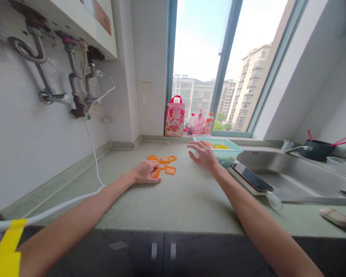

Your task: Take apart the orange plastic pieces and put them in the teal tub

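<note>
Several flat orange puzzle-like pieces (pixel 165 161) lie joined in a cross shape on the green-grey counter (pixel 178 200). My left hand (pixel 145 172) rests on the counter with its fingers curled over the near-left piece of that cluster. My right hand (pixel 203 154) hovers with fingers spread just left of a pale green plastic tub (pixel 229 153), which holds yellow and orange pieces. Whether the right hand touches the tub I cannot tell.
A phone on a white block (pixel 252 179) lies beside a steel sink (pixel 288 175). A red bag (pixel 174 117) and small bottles (pixel 200 123) stand on the window sill. A white cable (pixel 75 198) runs along the left. A pale oblong object (pixel 336 216) lies near the right edge.
</note>
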Demonstrator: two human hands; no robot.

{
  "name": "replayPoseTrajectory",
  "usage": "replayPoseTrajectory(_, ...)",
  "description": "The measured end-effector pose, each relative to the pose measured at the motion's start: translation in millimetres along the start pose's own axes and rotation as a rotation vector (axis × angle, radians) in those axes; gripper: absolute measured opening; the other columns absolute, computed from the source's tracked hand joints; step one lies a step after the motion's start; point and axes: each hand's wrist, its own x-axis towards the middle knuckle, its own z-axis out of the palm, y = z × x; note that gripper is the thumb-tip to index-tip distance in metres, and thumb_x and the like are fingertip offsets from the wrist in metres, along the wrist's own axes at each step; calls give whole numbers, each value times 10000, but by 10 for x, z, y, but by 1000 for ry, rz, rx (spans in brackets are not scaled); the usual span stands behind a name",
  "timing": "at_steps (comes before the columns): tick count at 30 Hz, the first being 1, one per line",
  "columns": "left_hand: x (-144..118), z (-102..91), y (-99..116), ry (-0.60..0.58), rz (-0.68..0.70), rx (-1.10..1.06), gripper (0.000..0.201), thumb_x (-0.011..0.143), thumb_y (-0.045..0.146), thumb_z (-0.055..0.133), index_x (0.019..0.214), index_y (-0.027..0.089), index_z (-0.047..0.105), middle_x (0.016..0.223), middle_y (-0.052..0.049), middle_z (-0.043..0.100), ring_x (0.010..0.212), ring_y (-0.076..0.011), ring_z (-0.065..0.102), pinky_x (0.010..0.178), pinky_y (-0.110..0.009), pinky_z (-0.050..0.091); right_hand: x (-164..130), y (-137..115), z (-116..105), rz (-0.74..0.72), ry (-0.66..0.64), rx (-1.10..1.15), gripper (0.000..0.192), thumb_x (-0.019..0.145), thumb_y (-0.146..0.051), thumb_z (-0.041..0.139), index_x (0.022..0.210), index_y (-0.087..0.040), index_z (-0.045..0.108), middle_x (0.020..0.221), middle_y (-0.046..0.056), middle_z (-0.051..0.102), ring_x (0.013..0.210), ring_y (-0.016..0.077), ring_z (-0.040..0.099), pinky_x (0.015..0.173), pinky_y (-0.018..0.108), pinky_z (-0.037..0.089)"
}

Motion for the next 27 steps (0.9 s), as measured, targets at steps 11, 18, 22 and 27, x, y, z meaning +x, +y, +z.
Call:
replayPoseTrajectory(11, 249, 113, -697, 360, -431, 157, 674, 761, 866, 658, 931, 214, 658, 984, -71, 694, 868, -253, 657, 774, -344, 494, -166, -473, 592, 6, -488, 402, 164, 924, -256, 710, 1024, -291, 835, 929, 5, 809, 818, 180, 715, 833, 289, 522)
replayPoseTrajectory(18, 395, 125, -751, 134, -311, 79, 862, 820, 891, 530, 1307, 197, 688, 1381, -156, 637, 1284, -338, 601, 1110, -440, 456, -238, -270, 696, 200, -299, 323, 295, 977, -392, 674, 1216, -243, 763, 1119, 76, 778, 914, 214, 731, 837, 305, 532)
replayPoseTrajectory(22, 448, 163, -630, -70, -256, 10, 902, 909, 870, 408, 1597, 291, 473, 1696, -118, 351, 1519, -350, 403, 1246, -481, 309, -173, -184, 942, 251, -198, 291, 305, 1062, -367, 551, 1301, -242, 692, 1271, 99, 717, 1055, 213, 720, 952, 314, 528)
replayPoseTrajectory(27, 528, 208, -352, -133, -143, -12, 799, 922, 787, 528, 1544, 285, 555, 1563, -109, 549, 1436, -341, 505, 1215, -436, 357, 14, -68, 1188, 210, -180, 306, 312, 1090, -294, 478, 1350, -241, 642, 1349, 110, 687, 1220, 220, 661, 1068, 358, 496)
